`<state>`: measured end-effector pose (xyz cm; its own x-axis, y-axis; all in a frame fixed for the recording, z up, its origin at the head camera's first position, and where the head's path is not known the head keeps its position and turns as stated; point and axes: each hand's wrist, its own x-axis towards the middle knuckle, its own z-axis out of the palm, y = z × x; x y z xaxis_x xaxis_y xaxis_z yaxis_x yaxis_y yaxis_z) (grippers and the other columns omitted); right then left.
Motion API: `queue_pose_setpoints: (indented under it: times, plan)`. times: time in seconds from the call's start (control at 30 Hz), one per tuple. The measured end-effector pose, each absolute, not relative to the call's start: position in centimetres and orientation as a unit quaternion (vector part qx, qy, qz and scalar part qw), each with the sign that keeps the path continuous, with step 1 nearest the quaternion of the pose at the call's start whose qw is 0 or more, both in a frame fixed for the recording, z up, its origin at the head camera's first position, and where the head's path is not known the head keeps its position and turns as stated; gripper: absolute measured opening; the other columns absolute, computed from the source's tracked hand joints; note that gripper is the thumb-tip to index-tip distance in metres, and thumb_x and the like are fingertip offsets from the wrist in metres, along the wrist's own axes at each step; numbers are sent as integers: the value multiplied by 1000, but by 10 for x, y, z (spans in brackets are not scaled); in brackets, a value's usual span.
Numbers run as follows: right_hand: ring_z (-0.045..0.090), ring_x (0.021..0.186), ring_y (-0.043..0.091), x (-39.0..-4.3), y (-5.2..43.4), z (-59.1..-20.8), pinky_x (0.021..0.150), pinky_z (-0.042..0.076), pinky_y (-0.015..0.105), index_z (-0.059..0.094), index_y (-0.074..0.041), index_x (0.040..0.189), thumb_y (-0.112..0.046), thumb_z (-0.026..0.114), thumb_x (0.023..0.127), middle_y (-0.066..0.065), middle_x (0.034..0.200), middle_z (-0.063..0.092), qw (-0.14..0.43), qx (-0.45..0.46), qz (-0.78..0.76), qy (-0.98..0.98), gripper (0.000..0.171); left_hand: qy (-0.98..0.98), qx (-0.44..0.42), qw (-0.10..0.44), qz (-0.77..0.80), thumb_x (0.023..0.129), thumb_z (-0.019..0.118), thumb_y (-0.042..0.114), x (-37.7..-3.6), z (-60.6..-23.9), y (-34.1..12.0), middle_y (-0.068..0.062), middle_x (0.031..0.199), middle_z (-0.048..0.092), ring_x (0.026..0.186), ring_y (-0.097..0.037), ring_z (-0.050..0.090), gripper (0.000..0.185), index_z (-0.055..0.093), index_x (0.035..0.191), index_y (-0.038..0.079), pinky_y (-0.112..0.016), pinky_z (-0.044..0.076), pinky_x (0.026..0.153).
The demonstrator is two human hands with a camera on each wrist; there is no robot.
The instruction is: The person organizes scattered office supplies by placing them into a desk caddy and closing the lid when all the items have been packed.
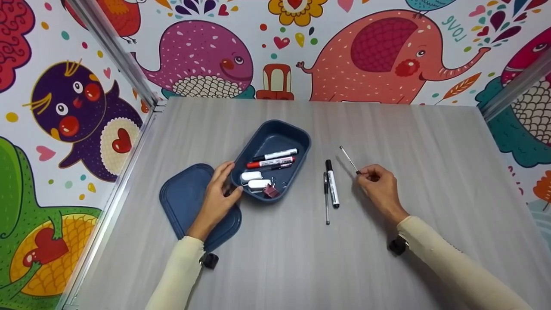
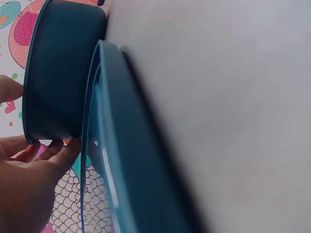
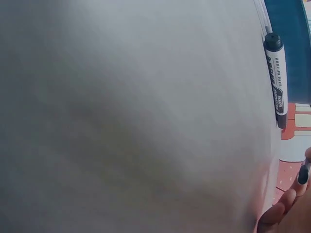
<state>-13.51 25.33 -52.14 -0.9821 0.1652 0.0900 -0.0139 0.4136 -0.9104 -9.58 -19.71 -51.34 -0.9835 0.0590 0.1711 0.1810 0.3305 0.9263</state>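
Observation:
A dark blue tray sits mid-table holding a black-capped marker, a red marker, two white erasers and a small binder clip. My left hand grips the tray's near left corner, thumb on the rim. The tray's blue lid lies flat under that hand. My right hand pinches the end of a thin pen, which points away over the table. A white marker and a slim dark pen lie between tray and right hand.
The grey wood-grain table is boxed in by cartoon-patterned walls at the back and both sides, with metal rails in the corners. Bare table surface lies in front of and to the right of my hands.

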Motion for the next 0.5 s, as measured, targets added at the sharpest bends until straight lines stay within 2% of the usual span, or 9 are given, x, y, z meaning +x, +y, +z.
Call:
queue_pose_setpoints:
  times: [0.23, 0.5]
  plan:
    - [63, 79, 11, -134, 249, -522, 71, 50, 19, 77, 8, 103, 6, 76, 92, 0, 88, 72, 100, -20, 601, -793, 11, -813, -72, 54, -575, 97, 75, -1, -95, -514, -197, -16, 171, 42, 155, -37, 42, 71, 50, 162, -2, -60, 42, 120]
    - [63, 73, 10, -135, 243, -518, 65, 50, 19, 73, 16, 102, 15, 73, 91, -1, 84, 72, 134, -2, 669, -731, 12, -815, -73, 57, -573, 97, 76, 0, -95, -514, -197, -17, 171, 42, 156, -38, 41, 70, 50, 162, -3, -62, 42, 120]
